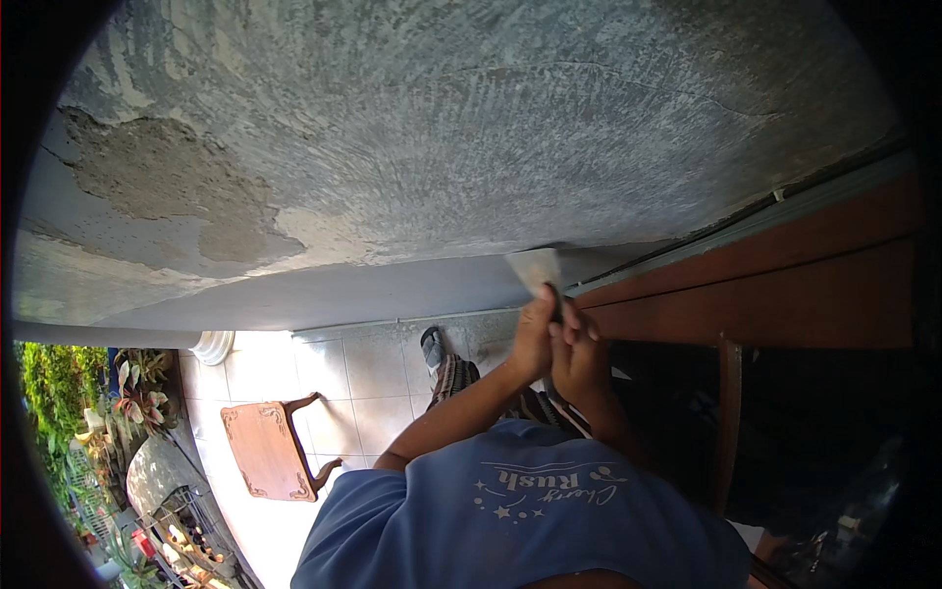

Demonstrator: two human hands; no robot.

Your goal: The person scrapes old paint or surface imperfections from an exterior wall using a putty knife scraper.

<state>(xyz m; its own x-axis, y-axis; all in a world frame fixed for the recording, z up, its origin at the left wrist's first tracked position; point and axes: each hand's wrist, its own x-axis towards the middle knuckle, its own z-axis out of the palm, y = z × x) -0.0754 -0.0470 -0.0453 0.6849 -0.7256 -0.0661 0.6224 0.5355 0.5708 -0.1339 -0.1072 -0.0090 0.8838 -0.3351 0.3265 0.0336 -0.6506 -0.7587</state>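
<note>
A paint scraper [535,268] with a wide pale metal blade and a dark handle is held up against the wall [471,147]. My left hand [532,334] is closed round its handle. Close beside it, my right hand [581,358] is wrapped round the handle too, its fingers partly overlapping the left. The blade's edge touches or nearly touches the wall where rough, streaked grey meets a smoother grey-blue band. Farther left, a patch of bare brown plaster [167,177] shows, with pale flaked edges around it.
A brown wooden frame [746,294] runs along the right, beside a dark opening. On the tiled floor [363,373] at left stands a small carved wooden table [267,450]. A white column base [212,347] and potted plants [140,393] are beyond. My foot [432,348] is near the wall's bottom.
</note>
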